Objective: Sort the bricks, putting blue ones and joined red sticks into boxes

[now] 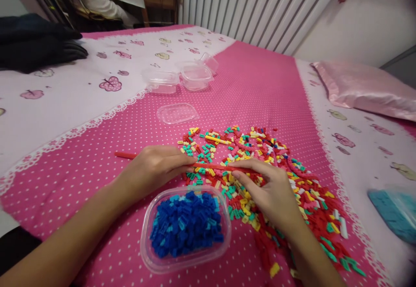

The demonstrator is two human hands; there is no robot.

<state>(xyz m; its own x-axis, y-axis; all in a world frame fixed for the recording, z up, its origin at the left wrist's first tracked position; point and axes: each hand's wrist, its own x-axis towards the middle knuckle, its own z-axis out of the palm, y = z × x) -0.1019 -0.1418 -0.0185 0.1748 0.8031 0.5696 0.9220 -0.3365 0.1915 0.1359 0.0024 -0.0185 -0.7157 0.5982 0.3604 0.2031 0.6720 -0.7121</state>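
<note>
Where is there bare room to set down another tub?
On the pink sheet between the clear tubs and the pillow, beyond the loose bricks. A smaller patch lies between the flat lid, red stick and lace edge. Crowded: right of the blue-filled tub, around the right hand.

The bed (260, 88) holds bricks (313, 196), tubs (195, 77), apparently dark clothing (35, 44)

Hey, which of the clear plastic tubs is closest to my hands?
The tub heaped with blue bricks, just on your side of the red strip in your left hand and right hand. The other clear containers sit farther across the bedspread.
</note>
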